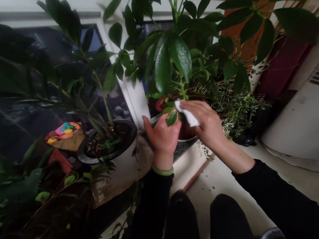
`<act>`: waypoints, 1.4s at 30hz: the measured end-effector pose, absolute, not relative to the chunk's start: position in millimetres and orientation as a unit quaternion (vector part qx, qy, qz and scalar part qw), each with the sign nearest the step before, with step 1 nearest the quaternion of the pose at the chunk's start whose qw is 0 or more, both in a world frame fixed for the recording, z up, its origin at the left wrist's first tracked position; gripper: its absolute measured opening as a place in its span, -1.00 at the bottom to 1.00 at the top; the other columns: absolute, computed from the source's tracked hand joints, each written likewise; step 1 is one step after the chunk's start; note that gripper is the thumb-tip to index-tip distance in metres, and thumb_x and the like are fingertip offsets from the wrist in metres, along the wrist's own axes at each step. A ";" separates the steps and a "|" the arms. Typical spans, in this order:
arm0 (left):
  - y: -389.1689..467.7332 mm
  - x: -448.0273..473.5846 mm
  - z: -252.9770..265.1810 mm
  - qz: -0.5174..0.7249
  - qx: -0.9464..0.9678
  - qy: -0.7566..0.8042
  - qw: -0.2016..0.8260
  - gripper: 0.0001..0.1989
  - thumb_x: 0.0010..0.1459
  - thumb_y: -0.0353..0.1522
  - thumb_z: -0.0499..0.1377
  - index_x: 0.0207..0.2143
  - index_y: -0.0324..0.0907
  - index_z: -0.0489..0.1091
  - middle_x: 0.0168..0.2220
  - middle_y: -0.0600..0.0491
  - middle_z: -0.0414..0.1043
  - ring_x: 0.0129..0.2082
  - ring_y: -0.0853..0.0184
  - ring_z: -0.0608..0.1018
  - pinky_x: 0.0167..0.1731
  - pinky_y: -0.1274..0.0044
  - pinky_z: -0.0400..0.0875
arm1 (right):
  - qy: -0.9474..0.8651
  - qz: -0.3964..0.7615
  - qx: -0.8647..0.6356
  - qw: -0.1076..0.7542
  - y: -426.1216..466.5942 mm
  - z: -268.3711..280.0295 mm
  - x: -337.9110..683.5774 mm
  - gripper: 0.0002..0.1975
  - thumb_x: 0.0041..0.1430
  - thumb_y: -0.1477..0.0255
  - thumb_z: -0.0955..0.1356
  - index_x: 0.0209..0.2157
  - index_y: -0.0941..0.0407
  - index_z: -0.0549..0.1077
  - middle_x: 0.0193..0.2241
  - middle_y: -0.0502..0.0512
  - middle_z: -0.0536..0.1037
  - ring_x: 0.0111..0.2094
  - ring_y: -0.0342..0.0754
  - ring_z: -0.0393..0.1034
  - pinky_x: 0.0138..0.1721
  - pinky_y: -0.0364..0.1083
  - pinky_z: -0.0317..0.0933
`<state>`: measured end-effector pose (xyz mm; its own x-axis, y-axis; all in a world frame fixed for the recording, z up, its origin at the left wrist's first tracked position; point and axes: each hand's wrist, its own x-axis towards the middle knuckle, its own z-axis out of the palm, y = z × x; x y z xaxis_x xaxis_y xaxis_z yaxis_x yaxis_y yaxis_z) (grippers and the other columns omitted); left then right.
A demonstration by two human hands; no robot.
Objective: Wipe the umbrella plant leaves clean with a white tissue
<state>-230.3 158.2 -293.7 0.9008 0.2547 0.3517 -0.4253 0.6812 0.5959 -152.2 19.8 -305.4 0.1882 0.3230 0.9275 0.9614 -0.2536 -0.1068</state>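
Observation:
Around the middle of the head view, my right hand grips a folded white cloth or tissue. The cloth is held against the small leaves of a leafy green plant. Under those leaves lies my left hand, its thumb stretched out to the side and its fingertips partly covered by leaves and cloth. A green bangle circles the left wrist. Larger glossy leaves of a tall plant hang just above both hands. Behind the right hand, a reddish-brown pot is partly visible.
To the left, a dark-rimmed pot holds a long-stemmed plant beside a colourful ornament. More foliage fills the lower left. A white-framed window stands behind. On the right is a white vented appliance. My knees are below.

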 end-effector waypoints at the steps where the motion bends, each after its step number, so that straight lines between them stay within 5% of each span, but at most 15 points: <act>1: 158.3 -231.0 -293.3 0.187 0.350 -0.115 0.910 -0.08 0.37 0.31 -0.25 -0.09 -0.25 0.55 0.16 -0.26 0.59 0.49 0.00 0.39 0.56 0.20 0.20 | -0.474 -0.421 -0.670 0.386 17.8 -307.2 -149.5 -0.30 0.07 0.74 0.28 0.22 0.06 0.58 0.24 0.17 0.65 0.26 0.19 0.55 0.30 0.29 0.43; 9: 160.6 -231.3 -294.3 0.169 0.314 -0.148 0.923 -0.06 0.36 0.34 -0.23 -0.11 -0.22 0.60 0.03 -0.16 0.69 0.27 0.04 0.62 0.51 0.21 0.29 | -0.396 -0.443 -0.692 0.410 6.2 -299.0 -149.1 -0.43 0.15 0.69 0.30 0.10 0.03 0.65 0.13 0.15 0.72 0.19 0.22 0.61 0.23 0.28 0.48; 17: 161.3 -232.3 -292.4 0.172 0.322 -0.131 0.922 -0.03 0.38 0.31 -0.30 -0.05 -0.32 0.54 0.16 -0.29 0.58 0.44 0.05 0.46 0.49 0.29 0.32 | -0.453 -0.428 -0.704 0.342 6.1 -303.2 -144.8 -0.47 0.13 0.67 0.31 0.10 0.12 0.63 0.09 0.24 0.73 0.16 0.24 0.60 0.20 0.28 0.51; 22: 161.8 -228.3 -298.3 0.173 0.329 -0.179 0.911 -0.10 0.33 0.35 -0.18 -0.12 -0.20 0.58 0.12 -0.23 0.63 0.31 0.00 0.58 0.56 0.19 0.22 | -0.392 -0.459 -0.716 0.351 -12.7 -294.2 -145.2 -0.52 0.20 0.66 0.31 0.06 0.06 0.65 0.06 0.18 0.74 0.10 0.22 0.63 0.14 0.27 0.52; 30: 160.9 -227.2 -295.9 0.196 0.394 -0.147 0.886 -0.14 0.35 0.32 -0.32 -0.17 -0.06 0.52 0.22 -0.11 0.59 0.43 0.11 0.47 0.56 0.14 0.20 | -0.475 -0.429 -0.692 0.333 23.0 -260.3 -157.4 -0.59 0.40 0.51 0.32 0.18 0.01 0.63 0.20 0.11 0.68 0.29 0.25 0.47 0.28 0.32 0.42; 36: 158.8 -226.3 -298.5 0.184 0.337 -0.170 0.908 -0.24 0.39 0.28 -0.17 -0.15 -0.12 0.52 0.14 -0.15 0.63 0.45 0.12 0.45 0.61 0.27 0.08 | -0.499 -0.389 -0.711 0.308 20.3 -285.0 -156.8 -0.46 0.25 0.64 0.35 0.21 0.06 0.61 0.24 0.15 0.65 0.30 0.28 0.44 0.21 0.34 0.47; 42: 159.4 -228.2 -297.8 0.188 0.341 -0.156 0.908 -0.19 0.39 0.29 -0.23 -0.16 -0.10 0.54 0.07 -0.13 0.66 0.35 0.07 0.55 0.60 0.20 0.15 | -0.442 -0.424 -0.688 0.388 -11.0 -285.2 -166.5 -0.51 0.32 0.62 0.32 0.15 -0.05 0.64 0.12 0.08 0.72 0.19 0.22 0.57 0.23 0.31 0.45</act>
